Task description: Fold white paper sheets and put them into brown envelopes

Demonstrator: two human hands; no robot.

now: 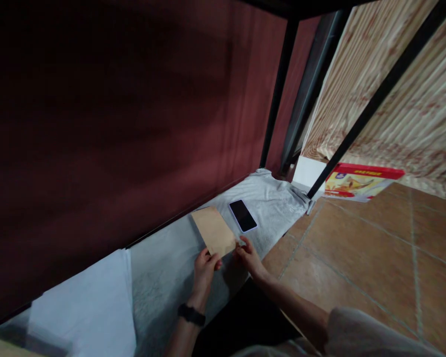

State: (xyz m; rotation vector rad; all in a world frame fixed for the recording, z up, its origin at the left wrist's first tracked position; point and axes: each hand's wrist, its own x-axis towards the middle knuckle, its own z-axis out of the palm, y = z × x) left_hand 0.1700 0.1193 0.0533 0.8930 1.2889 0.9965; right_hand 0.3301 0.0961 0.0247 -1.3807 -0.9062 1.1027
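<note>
A brown paper envelope [213, 230] lies flat on a grey cloth-covered surface [163, 277]. My left hand [204, 270] grips its near left corner, fingers curled over the edge. My right hand [248, 255] pinches its near right corner. A black wristband sits on my left wrist. A dark phone [243, 215] lies face up just right of the envelope, touching neither hand.
A dark red wall [115, 124] runs along the left. Black metal frame posts [278, 89] stand at the far end. A red and yellow box [357, 181] and a white box [308, 173] lie on the tiled floor [375, 258]. A striped curtain [401, 89] hangs at right.
</note>
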